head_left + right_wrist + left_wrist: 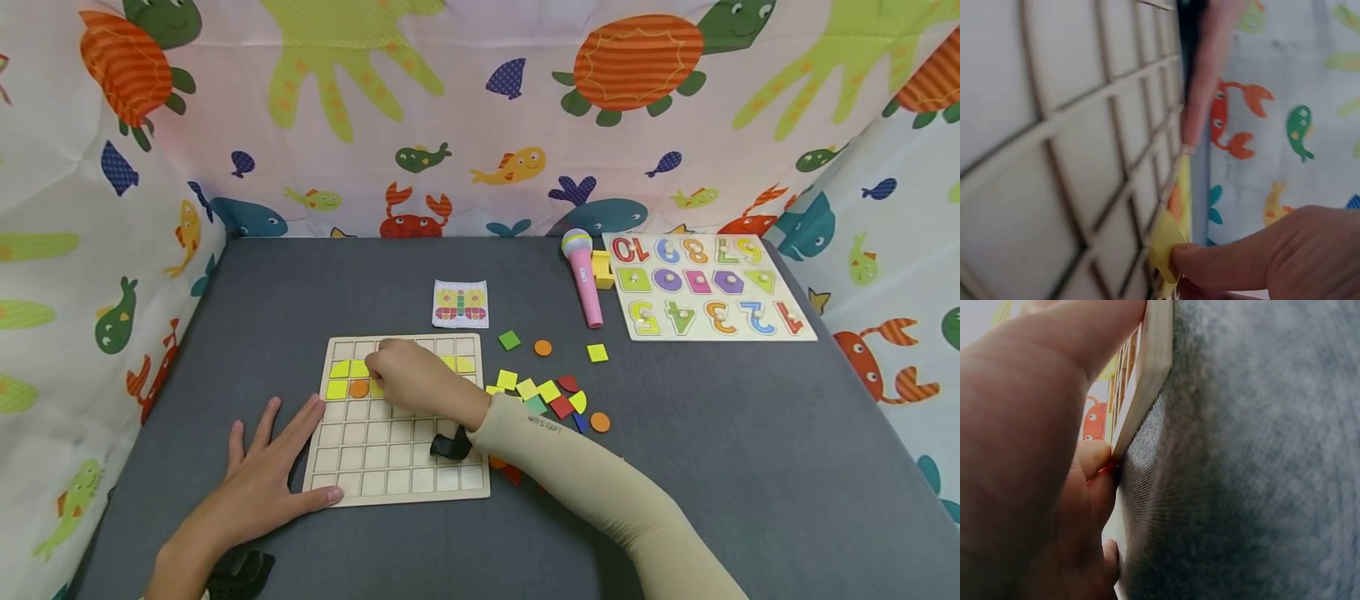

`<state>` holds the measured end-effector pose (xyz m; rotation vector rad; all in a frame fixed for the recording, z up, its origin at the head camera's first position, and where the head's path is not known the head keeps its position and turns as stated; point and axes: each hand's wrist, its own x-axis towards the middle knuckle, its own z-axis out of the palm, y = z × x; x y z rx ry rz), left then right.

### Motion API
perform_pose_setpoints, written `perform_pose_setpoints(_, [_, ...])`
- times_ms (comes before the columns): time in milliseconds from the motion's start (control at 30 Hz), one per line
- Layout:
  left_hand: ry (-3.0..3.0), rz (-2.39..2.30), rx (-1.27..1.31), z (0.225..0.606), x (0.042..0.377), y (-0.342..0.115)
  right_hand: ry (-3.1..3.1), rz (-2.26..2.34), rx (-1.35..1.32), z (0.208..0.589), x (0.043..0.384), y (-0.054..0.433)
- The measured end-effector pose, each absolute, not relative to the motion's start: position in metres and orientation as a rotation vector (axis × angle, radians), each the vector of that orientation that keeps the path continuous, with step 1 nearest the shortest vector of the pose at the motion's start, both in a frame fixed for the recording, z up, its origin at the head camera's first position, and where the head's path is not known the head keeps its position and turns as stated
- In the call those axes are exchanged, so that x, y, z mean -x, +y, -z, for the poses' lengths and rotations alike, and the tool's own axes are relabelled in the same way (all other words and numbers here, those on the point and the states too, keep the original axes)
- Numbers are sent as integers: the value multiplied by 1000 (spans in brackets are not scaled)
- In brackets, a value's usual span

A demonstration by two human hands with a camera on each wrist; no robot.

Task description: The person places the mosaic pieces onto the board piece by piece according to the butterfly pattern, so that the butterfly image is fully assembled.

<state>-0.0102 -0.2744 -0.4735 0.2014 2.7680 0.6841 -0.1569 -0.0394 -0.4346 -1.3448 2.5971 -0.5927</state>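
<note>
A wooden grid board [375, 458] lies on the grey table, with yellow squares [339, 368] and an orange disc [359, 388] in its upper cells. My left hand [262, 479] is spread at the board's left side, its thumb on the lower left corner and fingertips by the edge. Over the upper rows, my right hand [423, 379] pinches a yellow square tile; in the right wrist view this tile [1164, 247] is tilted against the grid under the thumb. The right hand's fingers partly hide the cells below. In the left wrist view, the thumb touches the board's edge [1150, 362].
Loose coloured tiles [561, 407] lie right of the board, some under the right forearm. A butterfly pattern card [460, 304] lies behind the board. Farther right are a pink toy microphone [585, 279], a yellow block [602, 270] and a number puzzle [712, 297]. Printed cloth [465, 200] encloses the table.
</note>
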Motion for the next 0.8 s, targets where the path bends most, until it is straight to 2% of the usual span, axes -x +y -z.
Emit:
perform_pose_setpoints(133, [2765,-684,-207,473,12,-274,2649,478,1392,436,155,-38])
perform_pose_setpoints(400, [2764,-694,-200,474,10,-274,2530,733,1382,437,166,-25])
perform_pose_setpoints(800, [2768,-670,-204,475,10,-273,2488,943,1269,424,180,52])
